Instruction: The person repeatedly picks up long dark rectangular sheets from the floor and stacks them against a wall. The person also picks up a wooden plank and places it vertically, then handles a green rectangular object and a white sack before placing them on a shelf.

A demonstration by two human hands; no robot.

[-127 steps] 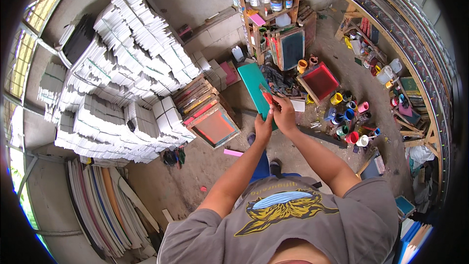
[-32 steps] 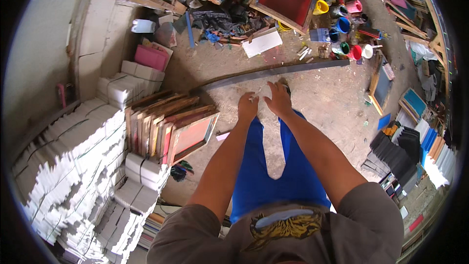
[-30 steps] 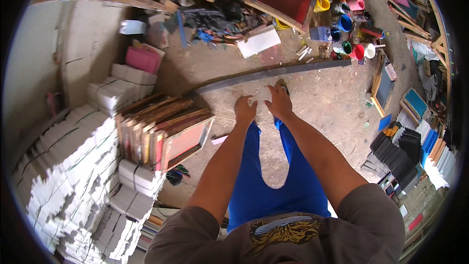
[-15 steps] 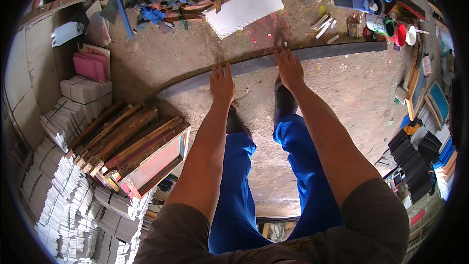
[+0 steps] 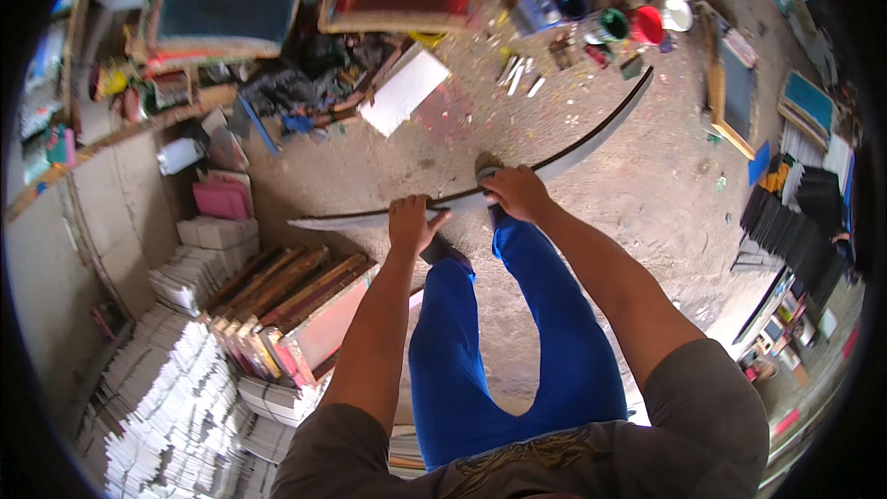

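— Head view: left hand [image 5: 413,222] and right hand [image 5: 517,192] both curl closed over the long thin board's [image 5: 480,196] top edge, upright above the concrete floor [image 5: 637,212]?
— Yes; only its edge shows, so it could tip sideways; the grip sits mid-length and both ends hang free.

floor [image 5: 647,222]: bare concrete | on it: white sheet [image 5: 404,90], paint cups [image 5: 637,23], frames [image 5: 305,314]

1. Both bare arms come in from the bottom edge and stretch forward and down, pretty much straight.
2. Left hand [image 5: 413,223] is palm-down, fingers curled over in a grip.
3. Right hand [image 5: 518,192] sits just beside it, a bit further forward, knuckles up and closed in a grip too.
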